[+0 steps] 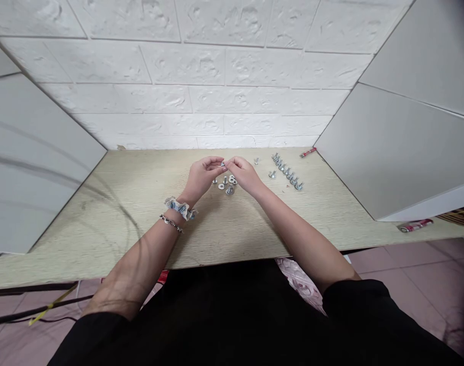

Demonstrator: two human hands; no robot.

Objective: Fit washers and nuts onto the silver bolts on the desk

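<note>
My left hand point(202, 174) and my right hand point(244, 173) meet above the middle of the wooden table point(140, 213). Their fingertips pinch a small metal piece point(223, 163) between them, seemingly a bolt with a nut. Just below the hands lies a small pile of loose bolts, nuts and washers point(227, 183). A scrunchie and a bracelet sit on my left wrist.
A row of several assembled bolts point(287, 172) runs diagonally to the right of my hands, with single bolts point(256, 160) near it. A red pen-like item point(308, 152) lies at the back right corner. White panels flank the table; another red item point(414, 225) lies at the right edge.
</note>
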